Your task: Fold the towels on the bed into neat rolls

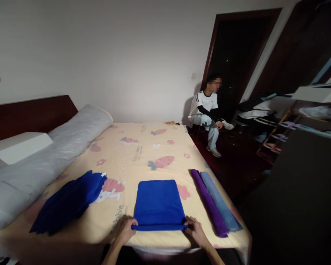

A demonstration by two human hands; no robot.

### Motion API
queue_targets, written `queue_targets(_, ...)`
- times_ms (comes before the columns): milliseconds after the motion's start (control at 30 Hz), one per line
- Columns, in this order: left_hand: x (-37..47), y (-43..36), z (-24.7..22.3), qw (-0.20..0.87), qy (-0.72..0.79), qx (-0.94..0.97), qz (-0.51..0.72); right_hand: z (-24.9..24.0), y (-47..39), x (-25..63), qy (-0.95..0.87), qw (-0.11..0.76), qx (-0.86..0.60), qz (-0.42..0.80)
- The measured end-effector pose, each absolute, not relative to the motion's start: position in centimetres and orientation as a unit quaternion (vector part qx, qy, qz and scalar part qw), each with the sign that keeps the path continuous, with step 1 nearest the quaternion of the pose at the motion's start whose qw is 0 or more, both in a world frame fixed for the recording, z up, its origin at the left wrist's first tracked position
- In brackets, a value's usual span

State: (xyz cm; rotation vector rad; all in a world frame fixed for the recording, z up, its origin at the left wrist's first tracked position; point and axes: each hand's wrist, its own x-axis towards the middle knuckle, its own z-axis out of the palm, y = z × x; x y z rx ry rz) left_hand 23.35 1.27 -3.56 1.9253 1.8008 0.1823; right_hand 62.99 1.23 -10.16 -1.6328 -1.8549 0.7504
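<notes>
A blue towel lies flat on the bed in front of me, folded into a near-square. Its near edge is turned up into a narrow roll. At the left end of that roll, my left hand pinches the cloth between thumb and fingers. My right hand grips the opposite end in the same way. To the right lie a rolled purple towel and, against it, a rolled grey-blue towel. A loose heap of blue cloth rests on the left.
The bed has a patterned cream sheet. A long grey bolster and a white box are along its left side, by the dark headboard. Beyond the right corner sits a person. A shelf rack stands at right.
</notes>
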Motion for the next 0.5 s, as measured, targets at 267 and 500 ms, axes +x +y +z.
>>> queue_targets(267, 22.6, 1.4, -2.8, 0.274, 0.672, 0.689, 0.004, -9.9, 0.7, 63.3, -0.702, 0.238, -0.611, 0.280)
queue_targets(500, 23.5, 0.9, -2.3, 0.195, 0.698, 0.689, -0.014, -9.8, 0.0, 62.7, -0.701, 0.219, -0.649, 0.197)
